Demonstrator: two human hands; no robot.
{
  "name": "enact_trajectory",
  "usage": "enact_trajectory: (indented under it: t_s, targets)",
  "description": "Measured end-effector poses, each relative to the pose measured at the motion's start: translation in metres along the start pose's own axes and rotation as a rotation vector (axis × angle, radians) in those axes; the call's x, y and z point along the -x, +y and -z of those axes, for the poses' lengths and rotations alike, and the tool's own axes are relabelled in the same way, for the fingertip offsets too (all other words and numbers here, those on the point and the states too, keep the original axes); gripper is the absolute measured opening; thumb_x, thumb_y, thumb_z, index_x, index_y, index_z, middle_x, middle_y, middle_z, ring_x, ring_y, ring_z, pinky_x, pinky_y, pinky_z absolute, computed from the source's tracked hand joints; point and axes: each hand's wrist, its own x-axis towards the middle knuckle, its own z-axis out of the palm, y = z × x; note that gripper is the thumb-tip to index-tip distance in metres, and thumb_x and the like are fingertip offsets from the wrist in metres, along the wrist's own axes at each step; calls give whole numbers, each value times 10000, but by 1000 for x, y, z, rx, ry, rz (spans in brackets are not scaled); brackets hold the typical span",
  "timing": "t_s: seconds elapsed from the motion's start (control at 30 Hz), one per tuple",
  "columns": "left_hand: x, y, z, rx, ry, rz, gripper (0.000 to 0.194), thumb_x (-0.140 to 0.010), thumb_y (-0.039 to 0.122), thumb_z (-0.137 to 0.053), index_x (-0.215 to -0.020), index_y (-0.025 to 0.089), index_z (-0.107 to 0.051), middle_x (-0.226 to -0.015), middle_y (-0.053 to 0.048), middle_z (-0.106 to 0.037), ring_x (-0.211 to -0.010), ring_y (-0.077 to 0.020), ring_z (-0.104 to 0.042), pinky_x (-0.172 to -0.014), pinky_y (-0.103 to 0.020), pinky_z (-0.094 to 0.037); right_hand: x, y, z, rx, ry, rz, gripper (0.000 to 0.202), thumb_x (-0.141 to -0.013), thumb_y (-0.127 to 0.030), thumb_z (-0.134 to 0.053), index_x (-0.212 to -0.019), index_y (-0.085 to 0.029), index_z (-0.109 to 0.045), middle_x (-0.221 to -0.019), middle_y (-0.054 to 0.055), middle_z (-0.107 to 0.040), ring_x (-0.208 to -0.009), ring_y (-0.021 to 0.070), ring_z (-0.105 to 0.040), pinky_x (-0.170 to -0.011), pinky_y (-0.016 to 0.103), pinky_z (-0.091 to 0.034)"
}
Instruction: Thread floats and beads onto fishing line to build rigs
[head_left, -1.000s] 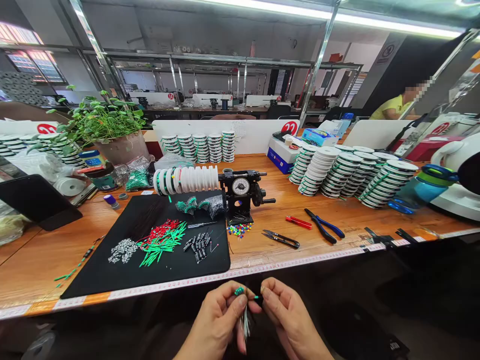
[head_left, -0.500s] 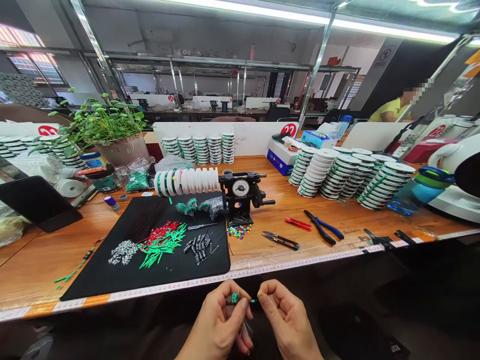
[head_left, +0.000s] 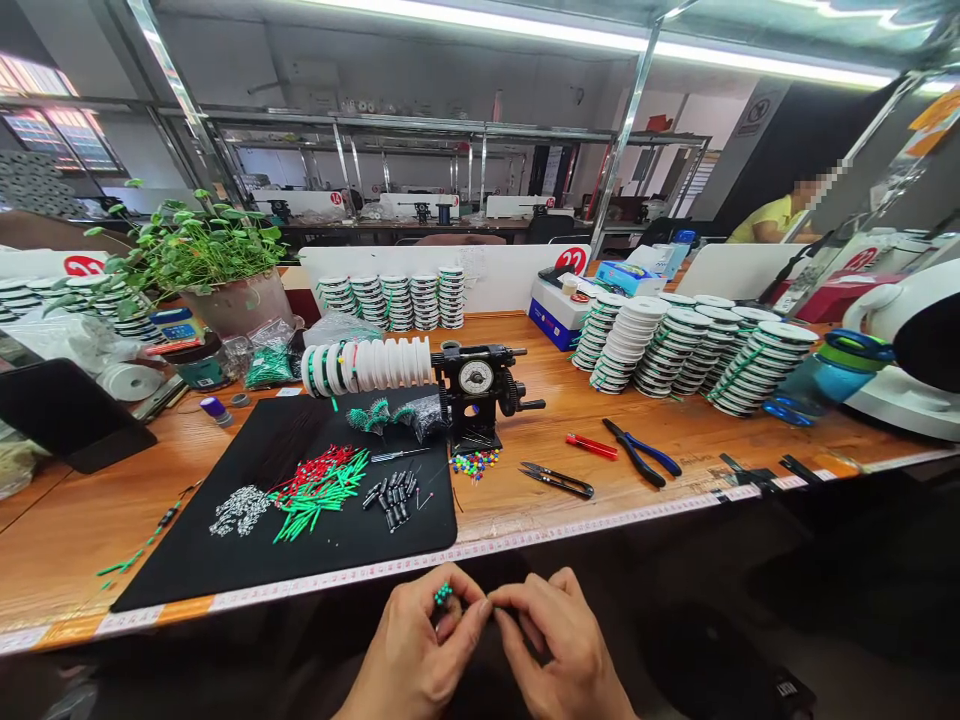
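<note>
Below the front edge of the table, my left hand [head_left: 427, 640] is closed, with a small bundle of green beads [head_left: 443, 594] held at its curled forefinger. Its thumb and forefinger pinch together at the tips. Meeting them there is my right hand [head_left: 559, 640], also closed in a pinch of thumb and forefinger. What lies between the touching fingertips is too small to make out. Nearest on the table is a black mat [head_left: 300, 565] bearing green tubes [head_left: 319, 500], red pieces [head_left: 319, 472], silvery metal bits [head_left: 238, 510] and black cylinders [head_left: 394, 500].
A black winding machine [head_left: 474, 385] carries a row of white spools [head_left: 375, 365]. Nearby lie colored-head pins [head_left: 474, 464], thread snips [head_left: 556, 480], a red case [head_left: 591, 446] and pliers [head_left: 641, 452]. Stacked spools [head_left: 679, 350] stand at right. Further off sits a person [head_left: 772, 217] in yellow.
My right hand's fingertips have come against my left hand's, and the short green piece between them is hidden now. The view has shifted slightly.
</note>
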Motion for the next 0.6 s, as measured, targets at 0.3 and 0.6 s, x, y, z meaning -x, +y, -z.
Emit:
enact_trajectory:
  t_s: [0.3,0.6]
  targets:
    - [5,2,43,67,60,57,444,-825,579,-621,-665,165,-648,-573,50,-297,-543,-119,-232,-482,-238,-196,6,41,39,66,-17,-348,73,-842,-176,-512,-799,-216,-555,-621,-33,-506,-506,146,-505,-505,263,-371]
    - [-2,17,17,-210,-8,-67,256,-868,385,-648,-733,196,-756,-523,34,-436,-497,-119,-336,-513,-246,-256,-10,11,55,-642,-394,-565,343,-930,-316,-570,-1261,-234,-609,-1163,99,-693,-1064,250,-648,-952,388,-491]
